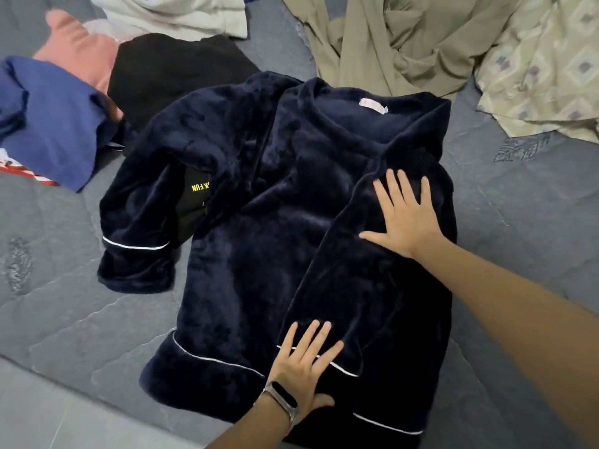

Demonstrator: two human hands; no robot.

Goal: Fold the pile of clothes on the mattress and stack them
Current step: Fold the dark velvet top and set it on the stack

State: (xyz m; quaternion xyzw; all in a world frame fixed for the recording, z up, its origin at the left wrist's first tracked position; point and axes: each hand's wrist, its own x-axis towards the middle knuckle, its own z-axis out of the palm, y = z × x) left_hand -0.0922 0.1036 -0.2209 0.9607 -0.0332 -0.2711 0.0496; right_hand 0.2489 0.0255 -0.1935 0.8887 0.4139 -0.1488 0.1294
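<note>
A grey quilted mattress (81, 319) fills the view, with clothes strewn along its far side and one garment spread out in the middle. That garment is a dark navy plush top with thin white piping at cuffs and hem (259, 238), laid flat with its collar away from the person, presumably so it can be folded squarely. Its right side and sleeve are turned in over the body, and both hands lie on that flap to keep the thick fabric from springing back — the right hand (405, 215) spread flat, fingers wide, near the shoulder; the left hand (303, 364), wearing a wristband, equally flat over the piped cuff near the hem. Neither grips anything. The other sleeve hangs out to the left, not yet folded. Around it I count six more pieces: a blue cloth (55, 124), a pink one (77, 50), a black one (168, 72), a pale grey-white one (175, 14), an olive-beige drape (389, 37) and a diamond-patterned sheet (544, 69) — though a black item with yellow lettering (191, 202) under the sleeve may be a seventh.
</note>
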